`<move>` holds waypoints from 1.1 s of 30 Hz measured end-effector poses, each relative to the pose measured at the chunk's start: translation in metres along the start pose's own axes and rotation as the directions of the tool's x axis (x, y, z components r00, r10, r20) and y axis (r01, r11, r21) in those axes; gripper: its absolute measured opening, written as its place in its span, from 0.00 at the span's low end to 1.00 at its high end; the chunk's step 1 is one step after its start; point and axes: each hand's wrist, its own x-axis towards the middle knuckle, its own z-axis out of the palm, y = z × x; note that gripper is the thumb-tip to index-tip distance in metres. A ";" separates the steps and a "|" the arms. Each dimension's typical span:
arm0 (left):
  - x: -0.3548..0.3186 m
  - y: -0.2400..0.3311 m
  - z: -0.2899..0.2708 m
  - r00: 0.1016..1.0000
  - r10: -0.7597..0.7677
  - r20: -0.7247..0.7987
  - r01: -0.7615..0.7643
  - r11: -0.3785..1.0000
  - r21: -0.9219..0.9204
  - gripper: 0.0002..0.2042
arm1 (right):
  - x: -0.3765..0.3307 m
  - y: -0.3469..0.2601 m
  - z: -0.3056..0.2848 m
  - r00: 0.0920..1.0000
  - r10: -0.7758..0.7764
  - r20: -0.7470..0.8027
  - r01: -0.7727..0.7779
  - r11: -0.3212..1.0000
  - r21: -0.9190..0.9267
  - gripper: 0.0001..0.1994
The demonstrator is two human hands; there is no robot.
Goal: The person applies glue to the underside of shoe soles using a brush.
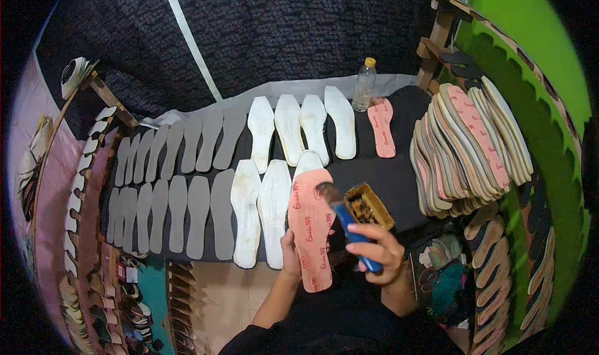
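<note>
My left hand (291, 255) grips a pink insole (312, 230) with red print by its left edge, holding it up over the front of the table. In my right hand (382, 255) is a paintbrush (360, 238) with a blue handle. Its dark bristles rest on or just over the upper right part of the insole and look blurred. Right behind the brush stands a small yellowish-brown tub (369, 206) with dark, crusted contents. White insoles (274, 211) lie directly left of the held one, and another shows partly behind its top end.
Grey insoles (178, 214) lie in two rows on the dark table, left of the white ones. A clear bottle (364, 87) with a yellow cap stands at the back beside another pink insole (381, 127). A big pile of insoles (465, 149) fills the right end. Wooden racks flank the table.
</note>
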 end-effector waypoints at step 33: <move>0.004 -0.005 -0.006 0.999 -0.010 -0.033 0.008 0.998 -0.055 0.32 | 0.010 0.001 -0.007 0.994 0.048 0.101 -0.049 0.999 0.006 0.17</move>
